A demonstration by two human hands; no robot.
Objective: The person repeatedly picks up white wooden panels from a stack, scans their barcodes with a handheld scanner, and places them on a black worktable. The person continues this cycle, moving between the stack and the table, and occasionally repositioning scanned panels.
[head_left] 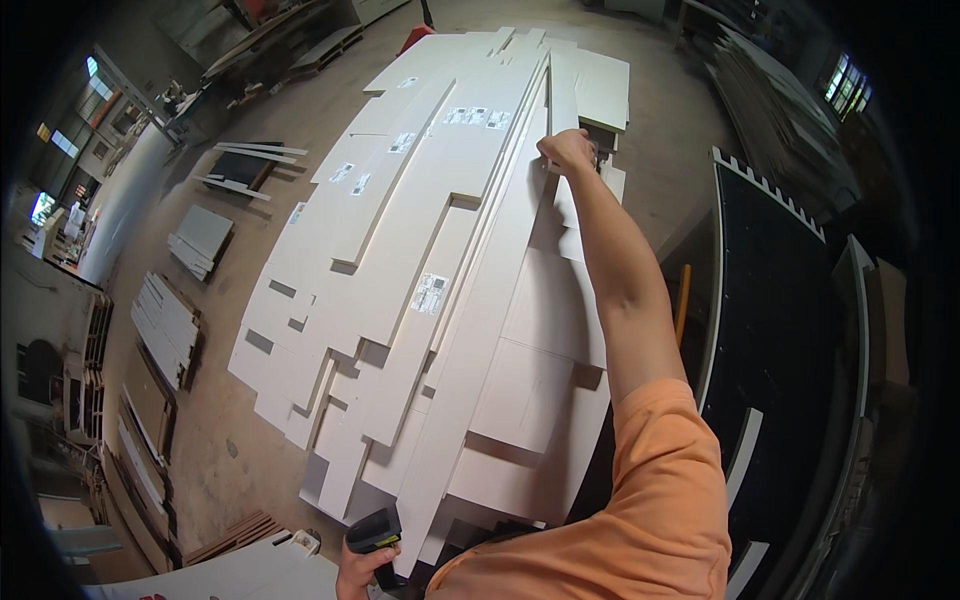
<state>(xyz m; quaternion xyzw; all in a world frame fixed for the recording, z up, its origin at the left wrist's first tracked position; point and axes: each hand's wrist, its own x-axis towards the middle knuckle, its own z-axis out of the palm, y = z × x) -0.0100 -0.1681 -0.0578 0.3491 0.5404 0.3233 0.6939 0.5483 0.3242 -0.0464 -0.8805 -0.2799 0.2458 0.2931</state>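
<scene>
My left hand (pixel 362 568) is at the bottom of the view, closed round the grip of a black handheld scanner (pixel 374 530) with a yellow-green patch. My right arm reaches far across the stack of white boards (pixel 390 230). At its end my right hand (pixel 568 150) is closed at the edge of a long narrow white board (pixel 490 345), with part of the fingers hidden. That board runs from near the scanner toward the far end of the stack. Several printed labels (pixel 430 293) lie on the boards to its left.
Low piles of cut white panels (pixel 165 325) rest on the floor to the left. On the right stands a long black surface (pixel 780 330) with a notched white edge strip (pixel 770 190). More sheets (pixel 770 95) are stacked at the far right. A white surface (pixel 240 575) fills the lower left.
</scene>
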